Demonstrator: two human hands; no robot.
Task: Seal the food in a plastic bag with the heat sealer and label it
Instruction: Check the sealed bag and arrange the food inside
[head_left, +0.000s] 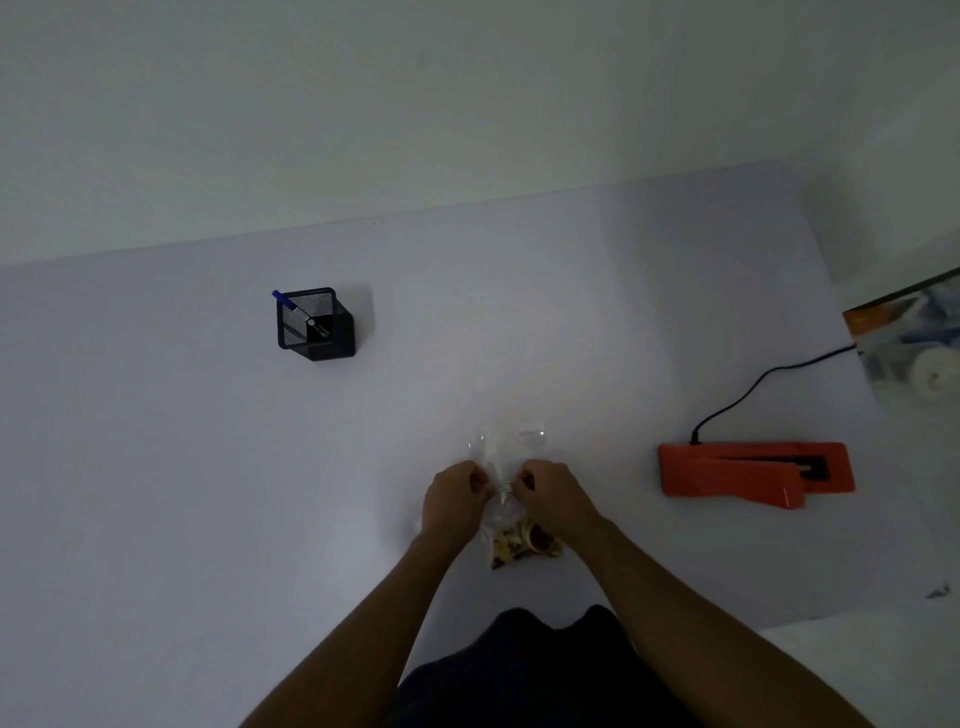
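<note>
The plastic bag (506, 499) lies on the surface (208, 467), food (524, 545) bunched at its near end, just behind our fingers (480, 480). Left hand (454, 499) and right hand (553, 499) both pinch its neck. We should flatten the open end ahead of the fingers, press air out, then carry it right to the heat sealer (756, 473).

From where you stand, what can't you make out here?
- Food in the clear bag: too dim and small to identify.
- Bag mouth: hidden by left hand and right hand.
- Pen in black holder: too small to identify.
- Items at right edge: cut off, blurred.
- Orange heat sealer: controls too dim.
</note>
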